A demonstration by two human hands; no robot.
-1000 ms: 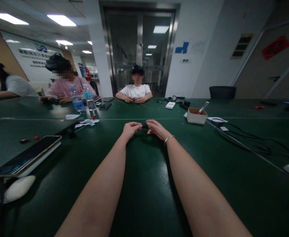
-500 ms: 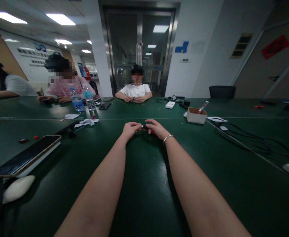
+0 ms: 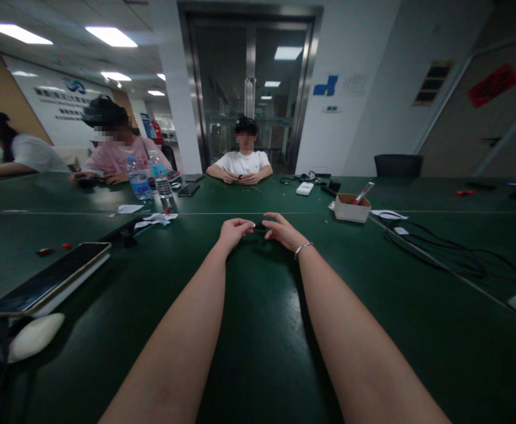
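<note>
Ahead of me, above the green tabletop (image 3: 258,330), my left hand (image 3: 234,231) pinches a small black object (image 3: 258,225) between thumb and fingertips. It has a shiny silvery spot at its left end, and is too small and dark to name. My right hand (image 3: 283,231), with a silver bangle at the wrist, is at the object's right end. Its fingers are apart and partly stretched out; whether a fingertip touches the object I cannot tell.
To the left lie a phone (image 3: 50,277) on a white box, a white rounded thing (image 3: 37,337) and crumpled paper (image 3: 156,219). Bottles (image 3: 138,179) stand farther back. A small box (image 3: 352,209) and black cables (image 3: 434,244) are on the right. Across the table sits a person (image 3: 243,162).
The view has shifted very slightly. My right fingers sit a little farther from the black object, showing more of it; my left hand keeps its pinch.
</note>
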